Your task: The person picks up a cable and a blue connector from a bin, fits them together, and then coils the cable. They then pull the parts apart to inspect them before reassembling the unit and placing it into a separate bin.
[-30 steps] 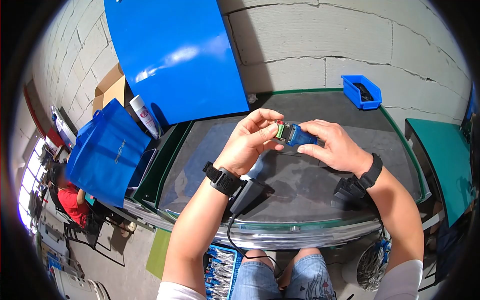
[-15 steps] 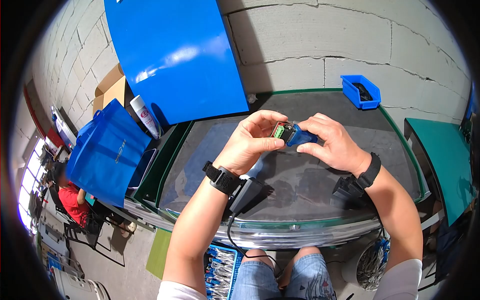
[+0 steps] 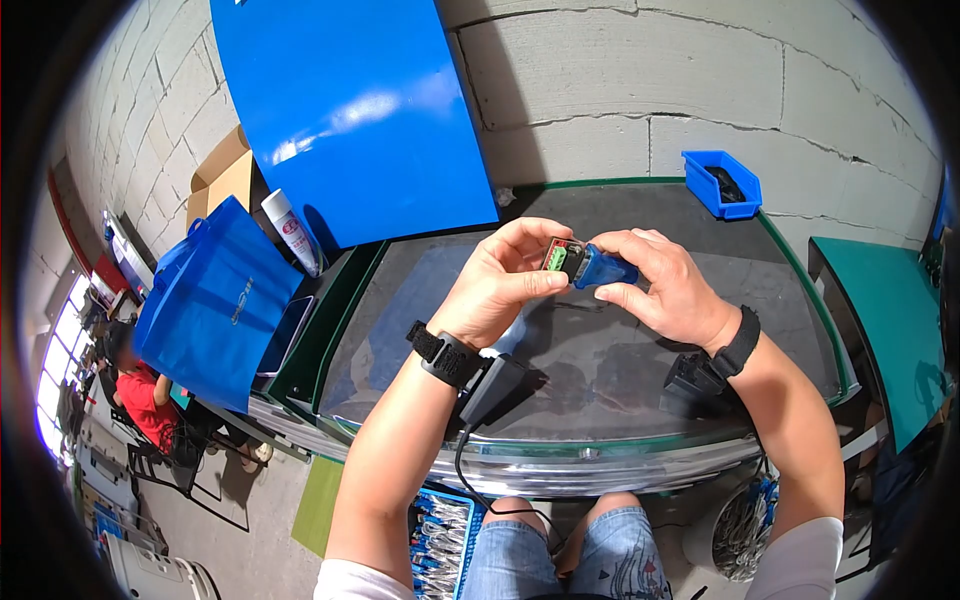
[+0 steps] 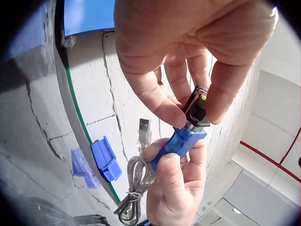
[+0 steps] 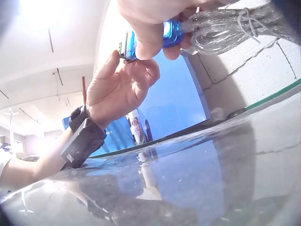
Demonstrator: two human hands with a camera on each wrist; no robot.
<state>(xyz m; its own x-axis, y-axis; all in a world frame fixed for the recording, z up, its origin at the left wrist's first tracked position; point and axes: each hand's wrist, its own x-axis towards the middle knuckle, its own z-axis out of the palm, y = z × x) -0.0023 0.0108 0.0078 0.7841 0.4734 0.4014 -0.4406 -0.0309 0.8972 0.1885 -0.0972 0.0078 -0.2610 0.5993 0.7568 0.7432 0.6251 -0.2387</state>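
Above the table, the left hand (image 3: 502, 282) pinches a small black connector piece with a green terminal block (image 3: 557, 258) between thumb and fingers. The right hand (image 3: 668, 285) grips a translucent blue connector housing (image 3: 606, 269). Both parts meet end to end, with a bit of metal visible between them in the left wrist view; whether they are fully joined I cannot tell. A coiled grey cable (image 4: 136, 183) tied in a bundle hangs by the right hand, with a USB plug (image 4: 144, 132) beside it. The right wrist view shows that bundle (image 5: 218, 33) too.
A blue bin (image 3: 727, 186) with dark items stands at the table's back right. Left are a blue bag (image 3: 215, 300), a spray can (image 3: 291, 230) and a large blue panel (image 3: 360, 110). Below the table edge is a crate of cables (image 3: 440, 540). A seated person is at far left.
The left hand's thumb has shifted lower on the black piece, and the green terminal block has turned to face the camera more. The right hand keeps its grip on the blue housing.
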